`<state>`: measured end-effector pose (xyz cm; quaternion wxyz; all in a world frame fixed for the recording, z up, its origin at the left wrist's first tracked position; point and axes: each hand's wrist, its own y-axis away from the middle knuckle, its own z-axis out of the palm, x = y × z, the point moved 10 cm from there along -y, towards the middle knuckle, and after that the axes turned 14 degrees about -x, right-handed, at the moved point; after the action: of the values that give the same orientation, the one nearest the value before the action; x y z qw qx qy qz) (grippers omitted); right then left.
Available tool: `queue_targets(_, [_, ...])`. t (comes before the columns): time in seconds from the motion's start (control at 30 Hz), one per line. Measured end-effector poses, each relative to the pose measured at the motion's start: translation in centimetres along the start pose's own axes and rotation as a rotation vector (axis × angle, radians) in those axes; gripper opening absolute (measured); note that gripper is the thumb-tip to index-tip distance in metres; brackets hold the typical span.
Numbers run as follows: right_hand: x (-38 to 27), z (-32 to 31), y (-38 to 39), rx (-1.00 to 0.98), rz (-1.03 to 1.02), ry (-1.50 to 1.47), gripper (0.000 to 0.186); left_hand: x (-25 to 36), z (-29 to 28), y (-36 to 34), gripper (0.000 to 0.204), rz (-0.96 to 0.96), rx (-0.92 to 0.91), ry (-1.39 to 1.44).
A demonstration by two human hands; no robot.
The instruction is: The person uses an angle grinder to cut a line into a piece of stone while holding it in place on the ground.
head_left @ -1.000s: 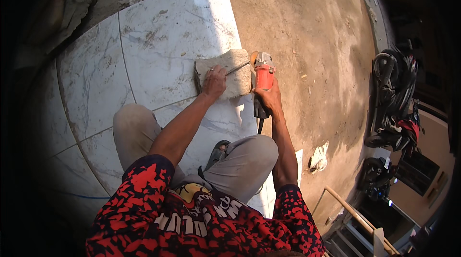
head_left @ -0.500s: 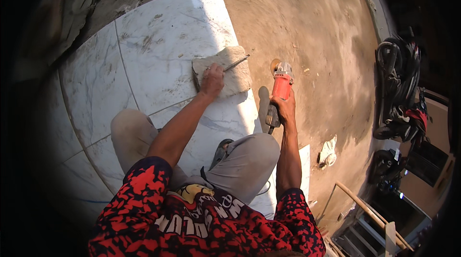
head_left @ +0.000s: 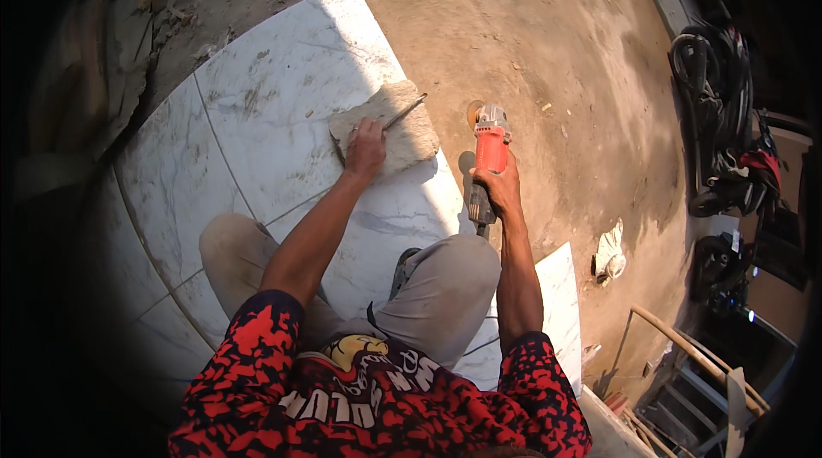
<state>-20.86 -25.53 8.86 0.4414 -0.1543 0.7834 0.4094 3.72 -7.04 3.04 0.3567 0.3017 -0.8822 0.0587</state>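
My left hand (head_left: 365, 146) is closed on a thin metal rod (head_left: 402, 110), pressing it against a rough beige stone block (head_left: 408, 139) that lies on white marble-patterned tiles (head_left: 287, 56). The rod's far end points up and right. My right hand (head_left: 497, 185) grips a red angle grinder (head_left: 491, 141) upright by its black rear handle, with the orange disc (head_left: 473, 113) at the top, a little right of the rod's tip and apart from it. My bent knees in grey trousers are below both hands.
Bare dirty ground (head_left: 548, 56) borders the tiles at top and right. A crumpled white bag (head_left: 610, 251) lies at right, near parked motorbikes (head_left: 715, 141). Wooden poles and a metal ladder (head_left: 698, 407) stand at lower right. Boards and debris (head_left: 111, 73) line the left edge.
Since a second ago the grinder has moved right, away from the rod's tip, leaving a gap. My left hand stays on the rod and block. The whole view has shifted slightly.
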Motion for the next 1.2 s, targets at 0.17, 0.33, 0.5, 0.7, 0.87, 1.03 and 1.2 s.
queue_targets(0.17, [-1.8, 2.7, -2.2, -0.077, -0.012, 0.120, 0.089, 0.2, 0.6, 0.0, 0.016, 0.006, -0.016, 0.016])
queue_targets(0.33, [-4.4, 5.4, -3.5, -0.082, -0.040, 0.254, 0.092, 0.1, 0.9, 0.0, 0.016, 0.029, -0.027, 0.037])
queue_targets(0.5, [-4.7, 6.8, -4.5, -0.116, -0.001, 0.297, 0.092, 0.1, 0.9, 0.1, 0.013, 0.048, -0.005, 0.079])
queue_targets(0.7, [-5.2, 7.4, -4.6, -0.114, 0.022, 0.339, 0.092, 0.0, 0.9, 0.2, 0.010, 0.057, 0.015, 0.093])
queue_targets(0.87, [-4.6, 6.9, -5.1, -0.087, -0.057, 0.273, 0.086, 0.3, 1.0, 0.0, 0.010, 0.065, 0.006, 0.081])
queue_targets(1.03, [-3.4, 6.9, -6.1, -0.129, 0.009, 0.266, 0.091, 0.1, 1.1, 0.1, 0.009, 0.059, 0.008, 0.071])
queue_targets(1.2, [-2.7, 6.6, -6.5, -0.130, 0.003, 0.277, 0.093, 0.2, 1.1, 0.0, 0.009, 0.051, -0.006, 0.063])
